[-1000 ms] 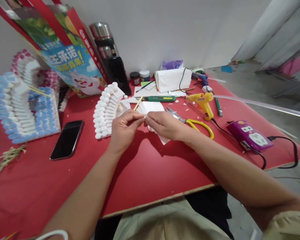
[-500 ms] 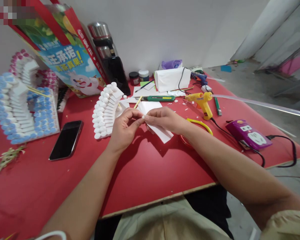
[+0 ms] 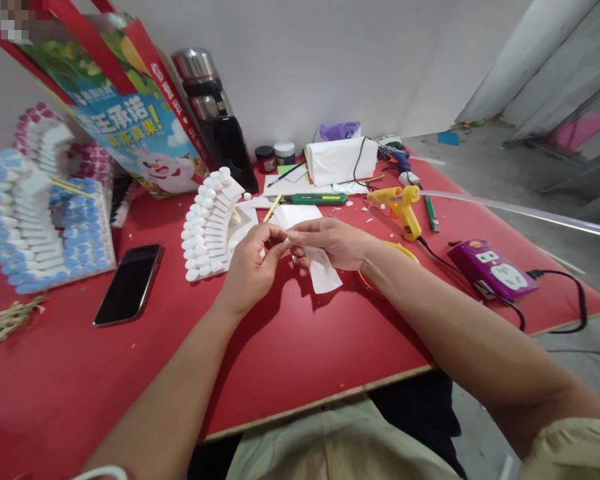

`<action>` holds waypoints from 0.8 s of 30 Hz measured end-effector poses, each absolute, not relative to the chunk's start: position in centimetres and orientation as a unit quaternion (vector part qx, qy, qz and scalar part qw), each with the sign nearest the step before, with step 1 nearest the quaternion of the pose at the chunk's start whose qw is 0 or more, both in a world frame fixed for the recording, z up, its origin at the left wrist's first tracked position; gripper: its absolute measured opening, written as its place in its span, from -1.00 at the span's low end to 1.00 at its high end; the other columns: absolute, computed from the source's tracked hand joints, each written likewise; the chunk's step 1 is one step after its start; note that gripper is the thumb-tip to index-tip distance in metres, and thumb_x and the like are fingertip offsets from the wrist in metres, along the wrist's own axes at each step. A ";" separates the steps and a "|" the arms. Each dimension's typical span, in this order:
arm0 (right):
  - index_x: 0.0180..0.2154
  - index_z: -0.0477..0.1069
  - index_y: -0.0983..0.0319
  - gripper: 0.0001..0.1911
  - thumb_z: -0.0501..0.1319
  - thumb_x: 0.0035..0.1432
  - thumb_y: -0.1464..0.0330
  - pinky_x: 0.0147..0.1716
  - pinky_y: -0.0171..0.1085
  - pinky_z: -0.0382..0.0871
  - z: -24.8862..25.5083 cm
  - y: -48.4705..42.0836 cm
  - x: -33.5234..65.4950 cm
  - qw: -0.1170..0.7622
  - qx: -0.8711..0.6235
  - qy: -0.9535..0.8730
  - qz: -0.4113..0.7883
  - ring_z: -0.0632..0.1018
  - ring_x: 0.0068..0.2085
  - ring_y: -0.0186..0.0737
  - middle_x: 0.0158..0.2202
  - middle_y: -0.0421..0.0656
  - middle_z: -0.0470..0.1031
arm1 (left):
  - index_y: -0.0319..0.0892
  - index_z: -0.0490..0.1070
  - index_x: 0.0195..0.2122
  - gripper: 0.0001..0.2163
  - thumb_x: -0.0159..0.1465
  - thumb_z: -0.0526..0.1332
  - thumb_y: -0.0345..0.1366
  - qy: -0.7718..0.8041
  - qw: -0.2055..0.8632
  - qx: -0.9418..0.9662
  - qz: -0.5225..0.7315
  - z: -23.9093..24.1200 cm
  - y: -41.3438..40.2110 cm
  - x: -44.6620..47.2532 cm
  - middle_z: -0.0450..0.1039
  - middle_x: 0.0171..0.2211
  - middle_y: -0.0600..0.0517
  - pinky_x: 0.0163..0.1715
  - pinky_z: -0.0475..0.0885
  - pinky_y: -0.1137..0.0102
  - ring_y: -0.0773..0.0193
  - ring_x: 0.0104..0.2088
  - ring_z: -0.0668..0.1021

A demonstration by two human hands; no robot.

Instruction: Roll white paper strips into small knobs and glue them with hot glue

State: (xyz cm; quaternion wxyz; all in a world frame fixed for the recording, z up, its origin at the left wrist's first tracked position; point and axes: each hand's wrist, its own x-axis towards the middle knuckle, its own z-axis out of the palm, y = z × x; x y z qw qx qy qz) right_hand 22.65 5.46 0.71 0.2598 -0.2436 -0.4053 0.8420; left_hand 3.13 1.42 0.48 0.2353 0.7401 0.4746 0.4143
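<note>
My left hand [image 3: 255, 267] is closed in a pinch at the near end of a white paper strip [image 3: 325, 275]. Facing it, my right hand [image 3: 333, 240] grips the same strip with thumb and fingers, and the fingertips of both hands meet. A loose end of the strip hangs below my right hand. What lies between the fingertips is small, white and mostly covered. Left of the hands stands a curved white craft piece [image 3: 215, 223] edged with rows of small white rolls. Behind the hands lie more white paper [image 3: 296, 215] and a thin yellow stick [image 3: 273, 207].
A yellow glue gun [image 3: 403, 210] and purple power socket [image 3: 493, 269] with cords sit right. A green box cutter [image 3: 315, 199] and tissue stack [image 3: 340, 162] lie behind. Left are a phone [image 3: 129, 283], blue-and-white craft piece [image 3: 87, 230], shopping bag [image 3: 145, 127] and thermos [image 3: 203, 87].
The strip's loose end has swung slightly left and down and now looks curled. My right fingers have shifted around it, while both hands stay together. The view has moved slightly.
</note>
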 end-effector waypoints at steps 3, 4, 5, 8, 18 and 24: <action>-0.25 0.49 0.30 -0.77 0.40 0.21 0.26 -0.40 -0.29 0.52 0.8 5.6 22.7 0.284 -0.282 -0.480 0.781 0.51 -0.50 -0.36 -0.44 -0.21 0.51 | -0.12 0.46 -0.20 -0.93 0.38 0.21 -0.27 0.484 0.248 0.729 0.415 0.4 1.5 3.1 0.53 -0.24 0.01 -0.12 0.43 0.28 0.19 -0.20 0.54; -0.28 0.50 0.30 -0.77 0.39 0.21 0.25 -0.43 -0.31 0.49 0.8 5.6 22.7 0.290 -0.296 -0.503 0.759 0.51 -0.51 -0.37 -0.44 -0.20 0.53 | -0.12 0.45 -0.21 -0.92 0.37 0.21 -0.26 0.487 0.257 0.723 0.417 0.4 1.5 3.1 0.53 -0.25 0.01 -0.15 0.43 0.30 0.20 -0.21 0.54; -0.31 0.49 0.29 -0.78 0.38 0.21 0.26 -0.44 -0.32 0.47 0.8 5.6 22.6 0.296 -0.309 -0.524 0.736 0.52 -0.51 -0.37 -0.44 -0.18 0.55 | -0.12 0.45 -0.22 -0.92 0.37 0.22 -0.25 0.490 0.267 0.716 0.420 0.4 1.5 3.2 0.53 -0.27 0.02 -0.19 0.43 0.32 0.21 -0.23 0.54; -0.37 0.47 0.26 -0.81 0.34 0.21 0.29 -0.44 -0.31 0.43 0.8 5.4 22.3 0.316 -0.351 -0.580 0.664 0.54 -0.49 -0.33 -0.43 -0.14 0.60 | -0.13 0.45 -0.26 -0.90 0.35 0.25 -0.23 0.500 0.297 0.689 0.432 0.4 1.5 3.3 0.52 -0.29 0.02 -0.30 0.42 0.37 0.22 -0.26 0.53; -0.43 0.40 0.22 -0.86 0.26 0.15 0.32 -0.42 -0.30 0.22 1.3 4.2 21.2 0.343 -0.467 -0.726 0.370 0.44 -0.44 -0.30 -0.51 -0.21 0.50 | -0.16 0.50 -0.31 -0.85 0.25 0.36 -0.21 0.505 0.397 0.592 0.486 -0.3 1.6 3.8 0.53 -0.34 0.03 -0.22 0.45 0.35 0.25 -0.30 0.54; -0.43 0.41 0.23 -0.88 0.24 0.15 0.35 -0.45 -0.29 0.13 1.3 3.5 20.8 0.379 -0.463 -0.747 0.290 0.31 -0.49 -0.36 -0.53 -0.25 0.42 | -0.18 0.49 -0.30 -0.88 0.23 0.36 -0.26 0.517 0.380 0.568 0.516 0.0 1.2 4.4 0.52 -0.33 0.04 -0.20 0.47 0.36 0.28 -0.31 0.53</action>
